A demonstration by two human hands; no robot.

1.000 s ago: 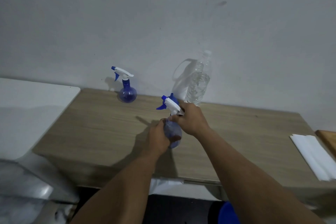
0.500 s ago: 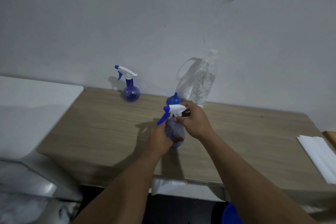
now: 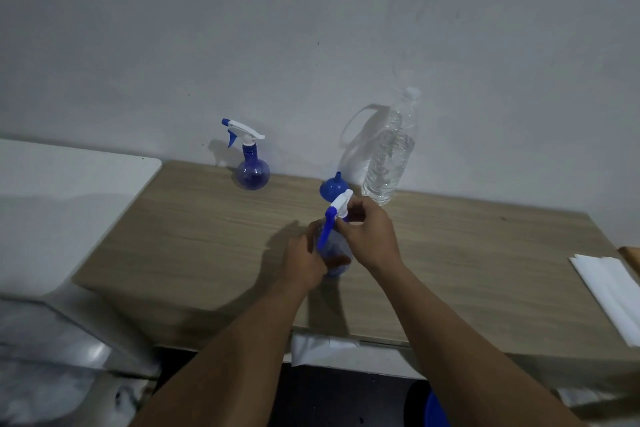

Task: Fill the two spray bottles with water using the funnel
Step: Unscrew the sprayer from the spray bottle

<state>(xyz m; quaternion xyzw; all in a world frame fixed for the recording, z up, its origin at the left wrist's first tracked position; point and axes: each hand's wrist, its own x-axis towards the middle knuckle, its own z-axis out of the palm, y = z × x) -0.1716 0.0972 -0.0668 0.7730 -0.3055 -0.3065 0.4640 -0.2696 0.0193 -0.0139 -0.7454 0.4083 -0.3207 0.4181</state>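
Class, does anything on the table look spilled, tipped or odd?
No spill shows. The funnel sits upside down beside the water bottle; the spray head in the right hand tilts askew over the near spray bottle.

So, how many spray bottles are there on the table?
2. The far spray bottle stands by the wall, left of the funnel. The near spray bottle is gripped by the left hand, its trigger head held by the right hand.
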